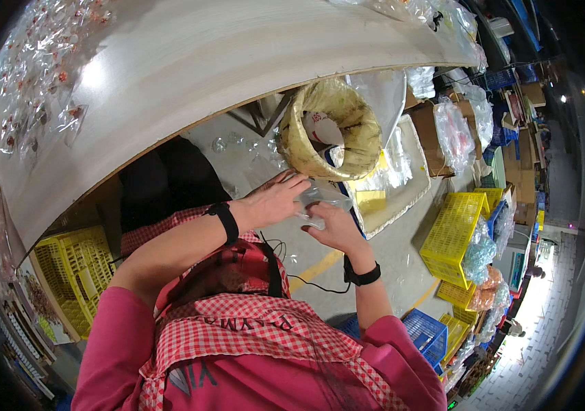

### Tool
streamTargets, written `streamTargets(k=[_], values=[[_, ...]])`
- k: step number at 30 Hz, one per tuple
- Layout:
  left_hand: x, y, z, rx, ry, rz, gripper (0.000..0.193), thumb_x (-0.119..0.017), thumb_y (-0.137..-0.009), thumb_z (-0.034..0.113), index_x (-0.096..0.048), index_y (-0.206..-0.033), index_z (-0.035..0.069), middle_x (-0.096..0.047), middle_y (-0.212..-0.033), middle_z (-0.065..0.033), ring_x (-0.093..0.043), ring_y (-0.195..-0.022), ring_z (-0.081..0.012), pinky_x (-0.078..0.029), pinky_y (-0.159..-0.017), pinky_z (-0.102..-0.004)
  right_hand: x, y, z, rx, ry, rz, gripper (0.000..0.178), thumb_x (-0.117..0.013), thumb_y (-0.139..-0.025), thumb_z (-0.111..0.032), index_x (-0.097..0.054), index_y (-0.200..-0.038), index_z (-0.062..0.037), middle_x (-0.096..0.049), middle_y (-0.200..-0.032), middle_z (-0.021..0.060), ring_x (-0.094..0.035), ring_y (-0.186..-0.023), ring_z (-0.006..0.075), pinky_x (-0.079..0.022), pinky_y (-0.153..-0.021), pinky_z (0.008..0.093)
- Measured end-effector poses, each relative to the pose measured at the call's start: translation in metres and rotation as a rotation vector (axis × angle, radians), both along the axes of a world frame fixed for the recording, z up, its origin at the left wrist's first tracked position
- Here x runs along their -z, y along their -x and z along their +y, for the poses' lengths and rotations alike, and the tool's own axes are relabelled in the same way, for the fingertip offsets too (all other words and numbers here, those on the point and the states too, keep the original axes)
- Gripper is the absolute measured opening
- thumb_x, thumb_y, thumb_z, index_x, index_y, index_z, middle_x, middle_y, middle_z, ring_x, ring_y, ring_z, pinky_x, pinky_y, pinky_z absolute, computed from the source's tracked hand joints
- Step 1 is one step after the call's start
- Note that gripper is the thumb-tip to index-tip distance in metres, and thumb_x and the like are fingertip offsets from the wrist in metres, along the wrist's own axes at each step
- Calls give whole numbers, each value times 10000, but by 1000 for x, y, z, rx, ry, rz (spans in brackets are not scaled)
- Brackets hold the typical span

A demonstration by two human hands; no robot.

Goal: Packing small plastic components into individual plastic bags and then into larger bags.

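A checked apron [238, 331] nearest me; beyond, left hand [275, 201] and right hand [337, 226], half-curled, hold a clear bag [328, 197]: best pinched lightly.

Pale bench [190, 61] bears a heap of clear packets with red marks [39, 89], left end. Grey floor [395, 264] carries a yellow crate [451, 236] and a blue crate [426, 334].

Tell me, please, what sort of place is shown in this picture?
It looks like a packing area in a workshop or small warehouse, though I cannot be certain. Many clear plastic packets lie on the long pale worktable, and yellow plastic crates and bulging bags stand at the right.
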State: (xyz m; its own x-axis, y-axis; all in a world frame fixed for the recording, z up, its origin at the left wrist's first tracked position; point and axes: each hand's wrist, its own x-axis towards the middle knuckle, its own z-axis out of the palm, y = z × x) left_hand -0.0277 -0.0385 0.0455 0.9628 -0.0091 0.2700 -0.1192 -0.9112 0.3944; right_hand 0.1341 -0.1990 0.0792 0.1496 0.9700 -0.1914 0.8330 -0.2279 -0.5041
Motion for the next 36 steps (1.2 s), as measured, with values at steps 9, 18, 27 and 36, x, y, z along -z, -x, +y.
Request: streamTargets(k=[9,18,27,36], values=[[-11,-2,-3,141,-62,-65,140,-629,-690,170,-609,-744,42,-564,-1142,-121,-517,-1168,-283,-510,-888,-368,-2,-10,7,44,26,84,137,-708,-774,-176,-708,-843,-57,-634,-810,164,-620,-757,377,-487,-663,442],[-21,-21,6,-129,324,211,232,-549,-952,223,-583,-835,26,-622,-730,-155,-648,-763,-365,-514,-721,-449,-45,-34,15,155,-83,230,131,-685,-870,-127,-722,-894,-3,-690,-790,133,-655,-671,273,-496,-619,327],[-21,-29,3,-254,680,17,340,-556,-971,292,-631,-821,-4,-655,-765,-190,-642,-750,-390,-507,-687,-467,-18,-51,19,230,-180,141,119,-667,-845,-85,-744,-929,-48,-684,-698,133,-661,-594,252,-510,-580,338],[3,-30,-7,-378,1010,42,325,-584,-970,253,-654,-850,-41,-681,-785,-166,-663,-724,-295,-510,-701,-382,-18,-58,25,114,-144,-116,143,-659,-850,-142,-746,-952,-92,-701,-774,139,-676,-662,306,-525,-620,384]])
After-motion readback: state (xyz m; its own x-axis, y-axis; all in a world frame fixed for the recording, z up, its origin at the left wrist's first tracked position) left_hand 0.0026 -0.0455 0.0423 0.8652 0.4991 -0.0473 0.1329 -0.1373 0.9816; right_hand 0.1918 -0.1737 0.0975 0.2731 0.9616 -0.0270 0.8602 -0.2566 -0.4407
